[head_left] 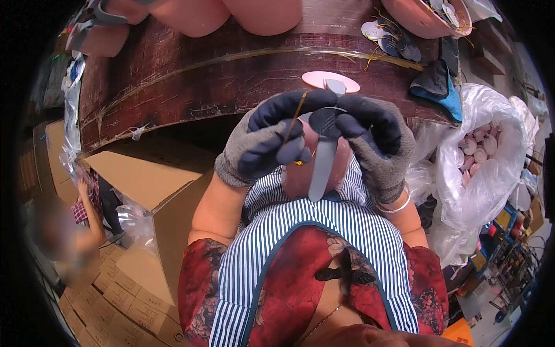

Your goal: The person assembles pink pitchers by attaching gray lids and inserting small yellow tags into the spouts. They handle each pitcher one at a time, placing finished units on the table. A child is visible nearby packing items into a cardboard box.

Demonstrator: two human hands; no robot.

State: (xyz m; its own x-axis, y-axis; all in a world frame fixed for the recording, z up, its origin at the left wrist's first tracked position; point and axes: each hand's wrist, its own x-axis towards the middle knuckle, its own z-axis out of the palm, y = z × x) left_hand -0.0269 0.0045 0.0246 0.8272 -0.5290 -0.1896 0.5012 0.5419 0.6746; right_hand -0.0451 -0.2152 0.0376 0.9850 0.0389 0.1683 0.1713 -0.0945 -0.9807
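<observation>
In front of my apron is a pink vessel (293, 180) with a long grey handle (322, 168). Just beyond it, by the table edge, a pink oval lid-like piece (315, 80) shows, with a grey part on it. My left hand (267, 130), in a grey and dark-blue work glove, pinches a thin gold cord (296, 114). My right hand (378, 139), gloved the same way, has its thumb and fingers closed on a dark round tag (325, 121) above the handle. Where the cord meets the tag or handle is partly hidden by the fingers.
On the worn dark-red table (191, 81), pink vessels (263, 14) stand at the back. Tags with gold cords (396, 40), a pink bowl (416, 23) and a blue-grey cloth (438, 87) lie right. An open carton (144, 179) and a person (87, 214) are left; a plastic-lined bag of pink pieces (480, 147) stands right.
</observation>
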